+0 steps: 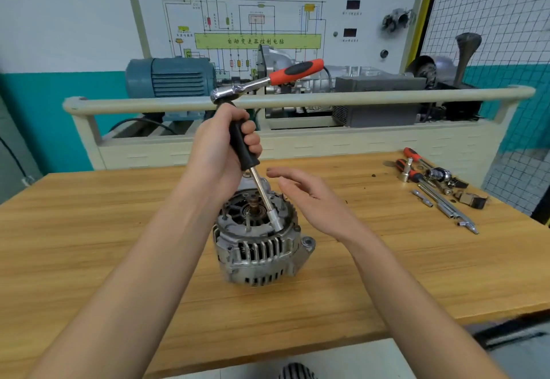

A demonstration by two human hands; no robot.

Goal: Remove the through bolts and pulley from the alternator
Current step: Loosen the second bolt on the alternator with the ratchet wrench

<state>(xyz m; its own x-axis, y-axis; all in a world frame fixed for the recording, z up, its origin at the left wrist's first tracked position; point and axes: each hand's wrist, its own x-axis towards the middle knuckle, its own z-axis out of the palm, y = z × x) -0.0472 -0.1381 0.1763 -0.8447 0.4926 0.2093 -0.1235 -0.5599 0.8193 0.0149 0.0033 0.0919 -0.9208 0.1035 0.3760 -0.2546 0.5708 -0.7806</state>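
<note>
A grey alternator [258, 247] stands on the wooden table [119, 229] with its open end and rusty shaft facing up. A tilted socket extension with a black grip [242, 146] has its silver socket [275, 220] seated on the alternator's upper right rim. My left hand [221, 148] grips that black part. On its top sits a ratchet wrench with an orange and black handle [294, 72] pointing right. My right hand [309, 197] hovers just right of the alternator with straight fingers, holding nothing.
Several sockets, extension bars and screwdriver-like tools [437, 191] lie on the table's far right. Behind the table stand a cream rail [297, 98], a blue electric motor [169, 78], a gearbox and a wiring diagram board [256, 21].
</note>
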